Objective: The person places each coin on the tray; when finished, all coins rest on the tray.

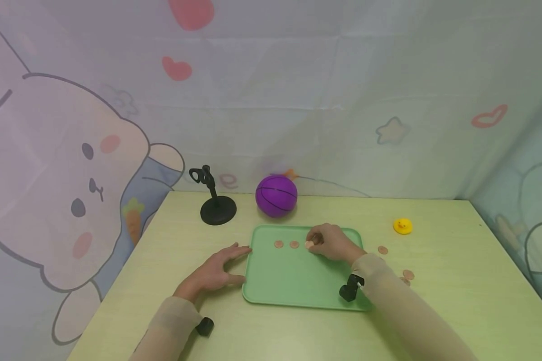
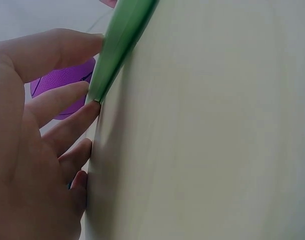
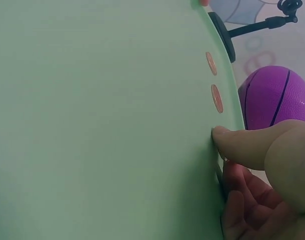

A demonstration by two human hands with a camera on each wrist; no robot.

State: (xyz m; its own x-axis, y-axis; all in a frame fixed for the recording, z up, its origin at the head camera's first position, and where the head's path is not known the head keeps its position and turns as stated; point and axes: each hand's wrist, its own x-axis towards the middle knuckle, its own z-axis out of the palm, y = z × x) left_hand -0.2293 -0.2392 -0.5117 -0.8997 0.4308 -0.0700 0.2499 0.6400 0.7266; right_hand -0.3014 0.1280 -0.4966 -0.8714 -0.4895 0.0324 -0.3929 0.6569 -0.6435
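Note:
A light green tray [image 1: 293, 286] lies on the table with two copper coins [image 1: 278, 244] in a row near its far edge. In line with them, a third copper coin [image 1: 309, 244] shows at the fingertips of my right hand [image 1: 331, 243], which pinches it low over the tray; the right wrist view mostly hides this coin behind the thumb [image 3: 237, 142]. My left hand [image 1: 214, 271] is spread at the tray's left side, its fingertips and thumb right at the rim [image 2: 115, 50]. Nothing is held in it.
More copper coins [image 1: 408, 275] lie on the table right of the tray, some partly behind the right sleeve. A yellow rubber duck [image 1: 403, 226] sits beyond them. Behind the tray are a purple ball [image 1: 276, 196] and a black stand [image 1: 218, 210], near the curtain backdrop [image 1: 271, 125].

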